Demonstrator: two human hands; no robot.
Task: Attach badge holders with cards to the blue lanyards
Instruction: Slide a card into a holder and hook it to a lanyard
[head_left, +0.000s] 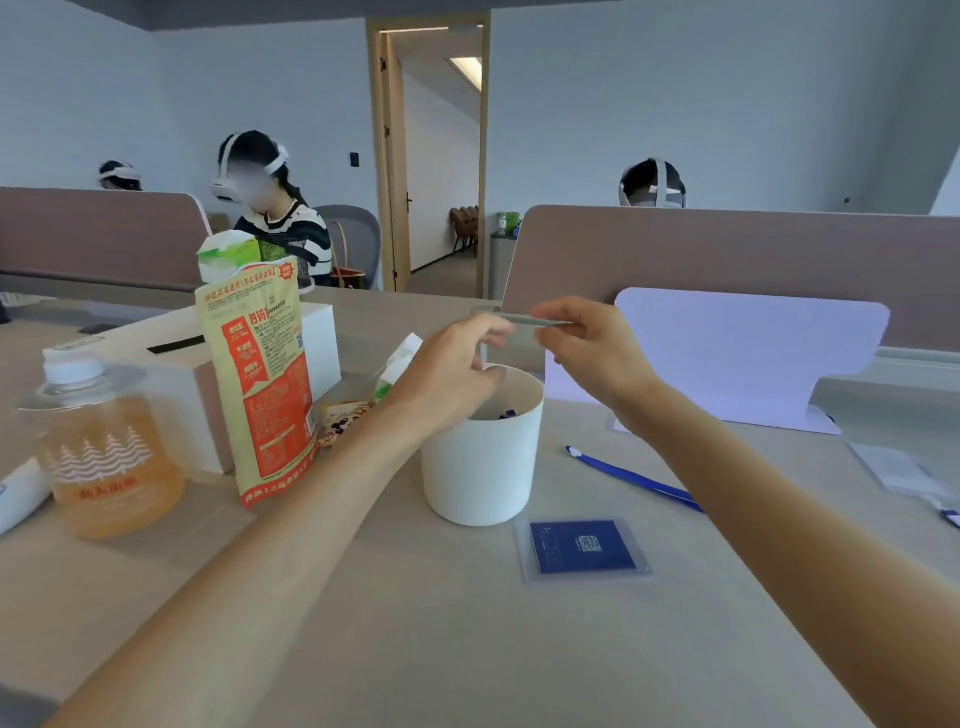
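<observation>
My right hand (587, 345) pinches the top edge of a clear badge holder (511, 340) held above a white round bin (480, 462). My left hand (452, 366) hovers over the bin's rim with curled fingers touching the holder's left side. Something dark blue shows inside the bin. A second clear holder with a dark blue card (584, 548) lies flat on the table in front of the bin. A blue lanyard (636, 480) stretches across the table to the right, partly hidden under my right forearm.
To the left stand an orange-liquid bottle (104, 452), a red and cream bag (260, 384), a white box (171, 364) and small packets. A white folded stand (748, 353) sits at the back right, with clear sleeves (901, 470) near the right edge. People sit behind desk dividers.
</observation>
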